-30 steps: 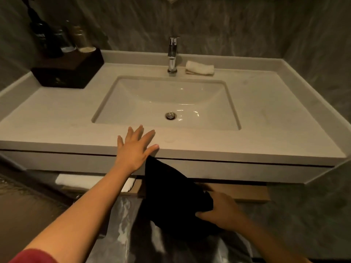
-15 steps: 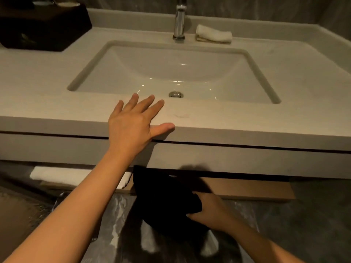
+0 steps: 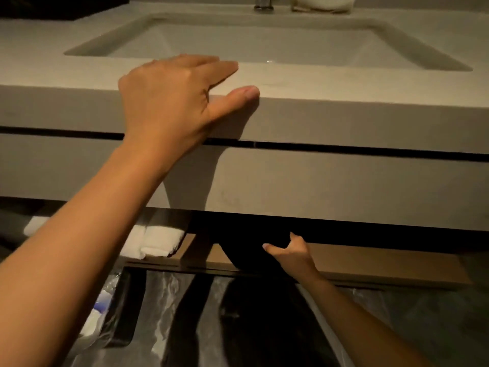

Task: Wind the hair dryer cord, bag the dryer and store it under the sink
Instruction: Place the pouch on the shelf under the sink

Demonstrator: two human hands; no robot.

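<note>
A black bag point(image 3: 246, 245) sits partly on the wooden shelf point(image 3: 370, 263) below the sink counter point(image 3: 344, 109). Its upper part is lost in the dark gap under the vanity. The hair dryer inside the bag is hidden. My right hand point(image 3: 289, 251) grips the bag's right side at the shelf's front edge. My left hand point(image 3: 174, 102) lies flat on the counter's front edge, fingers spread, holding nothing.
Folded white towels point(image 3: 156, 241) lie on the shelf's left end. A basin point(image 3: 264, 41) is set in the counter, with a tap base point(image 3: 263, 4) and a rolled white cloth point(image 3: 321, 4) behind it. A dark bin with a plastic liner point(image 3: 105, 308) stands on the floor at lower left.
The view has dropped lower and closer to the vanity. My right hand has pushed the black bag up and in onto the shelf. My left hand stays on the counter edge.
</note>
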